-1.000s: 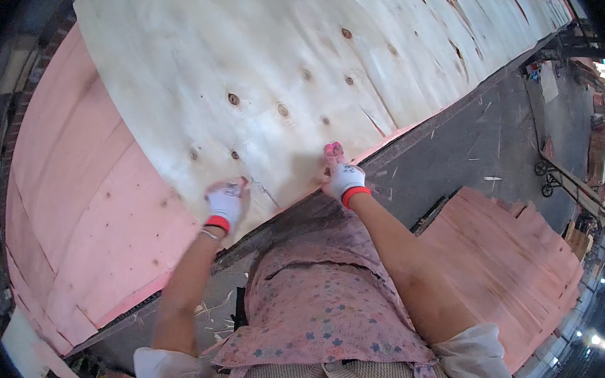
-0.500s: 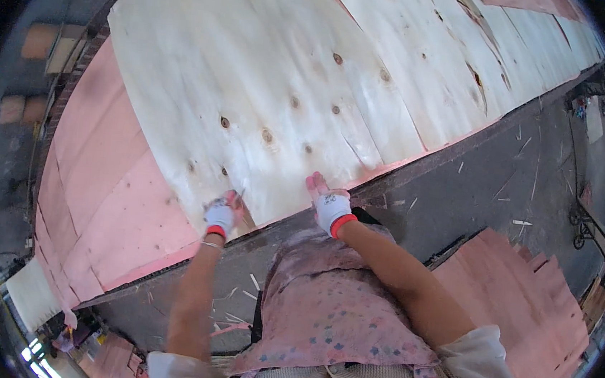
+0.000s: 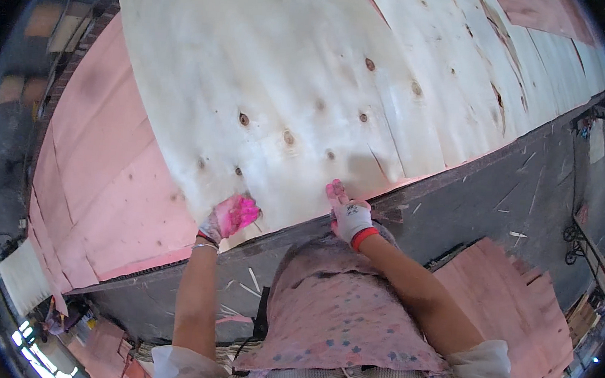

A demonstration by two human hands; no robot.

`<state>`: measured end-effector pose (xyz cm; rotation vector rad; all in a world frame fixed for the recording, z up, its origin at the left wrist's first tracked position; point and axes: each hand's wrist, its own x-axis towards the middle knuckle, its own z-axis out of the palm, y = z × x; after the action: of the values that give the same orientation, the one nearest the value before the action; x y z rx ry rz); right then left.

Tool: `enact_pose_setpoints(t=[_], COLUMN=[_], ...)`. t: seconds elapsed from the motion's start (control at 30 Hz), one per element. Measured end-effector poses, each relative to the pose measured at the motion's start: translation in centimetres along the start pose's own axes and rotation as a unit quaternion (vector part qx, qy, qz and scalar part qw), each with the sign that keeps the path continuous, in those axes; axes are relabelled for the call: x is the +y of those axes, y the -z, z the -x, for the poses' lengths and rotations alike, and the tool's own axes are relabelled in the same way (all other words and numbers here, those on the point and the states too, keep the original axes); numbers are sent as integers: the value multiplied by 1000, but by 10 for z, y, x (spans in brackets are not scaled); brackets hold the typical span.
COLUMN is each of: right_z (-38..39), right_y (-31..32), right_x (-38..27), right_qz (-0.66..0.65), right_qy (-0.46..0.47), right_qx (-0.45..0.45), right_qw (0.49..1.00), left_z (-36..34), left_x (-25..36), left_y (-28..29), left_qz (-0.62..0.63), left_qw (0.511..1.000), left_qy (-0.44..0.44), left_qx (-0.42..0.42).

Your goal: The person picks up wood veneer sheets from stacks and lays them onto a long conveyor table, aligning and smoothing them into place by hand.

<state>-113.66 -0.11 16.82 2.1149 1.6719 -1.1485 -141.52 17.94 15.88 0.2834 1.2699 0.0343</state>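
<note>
Both gloved hands, left hand (image 3: 230,216) and right hand (image 3: 347,213), apparently grip the pale veneer sheet (image 3: 312,82).
</note>
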Motion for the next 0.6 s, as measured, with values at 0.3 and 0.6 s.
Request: enact_pose_setpoints(t=[0.3, 0.6], right_z=[-12, -16], right_y=[-19, -22], right_x=[-8, -11], right_qz=[76, 97], right_qy=[-19, -35], right_qx=[-34, -45], right_qw=[996, 994], left_z=[7, -19], left_x=[-34, -33], left_y=[-29, 13], left_qz=[-711, -685], left_qw=[579, 573], left_qy=[-263, -365], left_qx=[299, 264])
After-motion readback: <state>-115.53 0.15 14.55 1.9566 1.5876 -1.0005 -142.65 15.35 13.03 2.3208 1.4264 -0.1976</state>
